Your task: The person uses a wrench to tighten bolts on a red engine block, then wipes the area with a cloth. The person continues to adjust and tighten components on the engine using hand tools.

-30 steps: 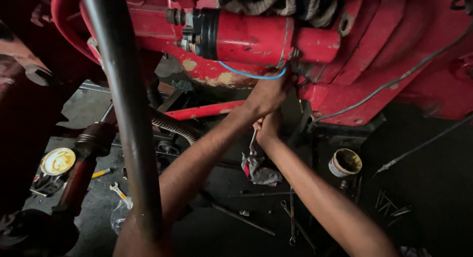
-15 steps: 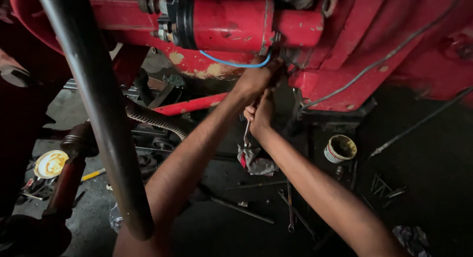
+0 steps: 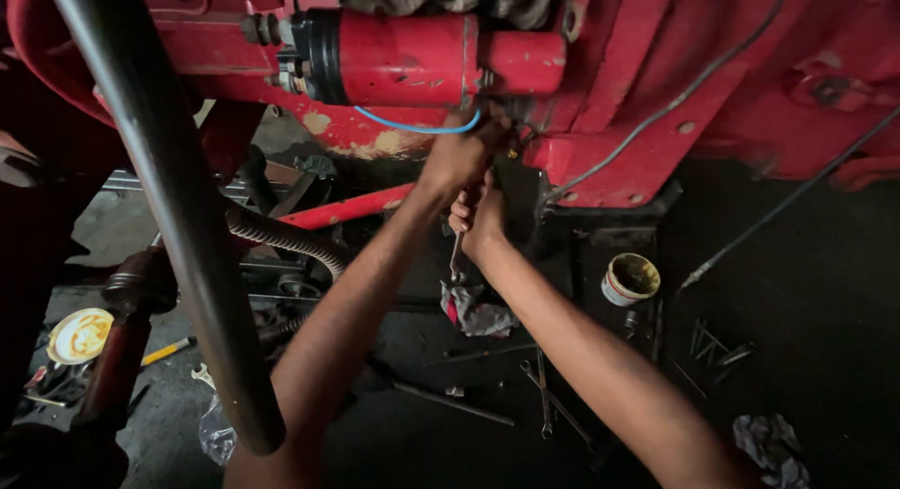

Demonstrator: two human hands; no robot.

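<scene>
Both my arms reach up under a red machine. My left hand (image 3: 461,153) presses against the underside of the red starter motor (image 3: 412,56), just below a blue wire (image 3: 417,126), and whatever its fingers hold is hidden. Directly beneath it, my right hand (image 3: 481,215) is closed around a metal spanner (image 3: 455,257) whose free end hangs down toward the floor. The spot where the two hands meet the red housing (image 3: 600,161) is dark and hard to read.
A thick dark pipe (image 3: 178,217) crosses diagonally at left. On the dirty floor lie a small open tin (image 3: 630,279), a rag (image 3: 476,313), several spanners and rods (image 3: 548,405), a yellow-smeared lid (image 3: 80,334) and a corrugated hose (image 3: 281,236).
The view has shifted slightly, with the machine sitting higher and the hands further right in frame. Both hands stay at the same spot under the starter motor.
</scene>
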